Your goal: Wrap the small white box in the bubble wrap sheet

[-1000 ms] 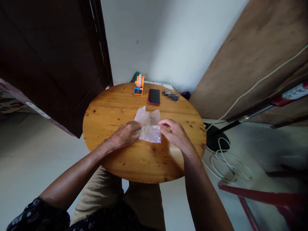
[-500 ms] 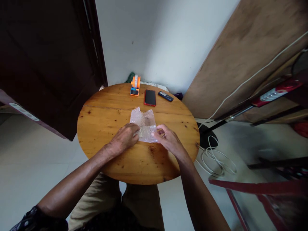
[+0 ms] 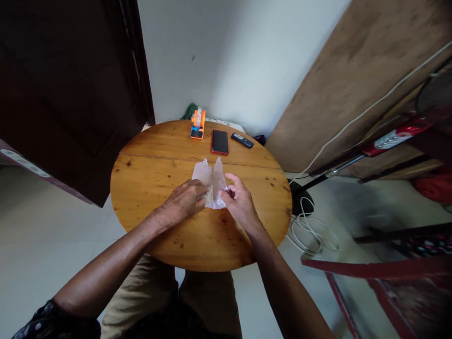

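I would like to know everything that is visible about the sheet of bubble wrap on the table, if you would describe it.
The bubble wrap is a translucent, pale sheet that looks like thin plastic, with a bumpy, shiny surface. It lies creased near the middle of the wooden table, its right part standing up in a fold. The left hand rests at its left edge; the thumb of the right hand touches its right side. Fingers hide parts of it.
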### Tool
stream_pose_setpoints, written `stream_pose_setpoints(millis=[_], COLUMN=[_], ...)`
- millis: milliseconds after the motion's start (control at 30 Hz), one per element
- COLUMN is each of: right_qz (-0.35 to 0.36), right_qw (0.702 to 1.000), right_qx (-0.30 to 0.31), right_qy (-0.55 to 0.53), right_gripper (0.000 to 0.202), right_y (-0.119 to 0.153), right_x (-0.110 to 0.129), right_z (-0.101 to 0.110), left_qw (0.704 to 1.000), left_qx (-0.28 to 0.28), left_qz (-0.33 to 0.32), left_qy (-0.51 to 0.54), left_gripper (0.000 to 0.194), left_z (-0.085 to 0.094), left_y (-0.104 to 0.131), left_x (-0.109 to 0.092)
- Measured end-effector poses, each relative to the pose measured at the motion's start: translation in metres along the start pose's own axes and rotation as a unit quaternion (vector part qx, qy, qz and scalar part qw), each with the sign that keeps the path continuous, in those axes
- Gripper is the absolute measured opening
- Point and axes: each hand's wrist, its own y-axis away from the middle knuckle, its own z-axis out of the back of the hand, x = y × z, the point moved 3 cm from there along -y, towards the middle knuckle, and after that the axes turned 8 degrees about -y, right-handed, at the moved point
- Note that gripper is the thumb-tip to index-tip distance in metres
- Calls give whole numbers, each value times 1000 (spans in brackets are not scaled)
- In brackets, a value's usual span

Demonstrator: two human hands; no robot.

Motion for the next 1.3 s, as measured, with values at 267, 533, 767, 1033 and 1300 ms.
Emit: stream_pose_setpoints(millis=[267,533,767,1033,1300], right_qz=[7,-31,-25,-12,51], right_qw=[997,991,993,991,992], right_qx=[9,9,4,69,116], right_qy=[-75,-129,-116,-111,-9], right_gripper=[48,51,50,45,52], right_y=[-8,-6,-8,6,2], right_x=[17,10,12,25,22], right_z=[-22,-28,-36,-27,-26], left_qw=[998,998,998,998,995], left_qx=[-23,-20,-4,1,-35], left_qz=[-60,-35,17,20,40], left_qy=[-13,54,53,51,85], left_gripper=[28,29,61,50,60], left_z=[4,-2,-3,0,-2], left_y=[-1,-3,-2,-1,1], left_x=[0,10,10,6,10])
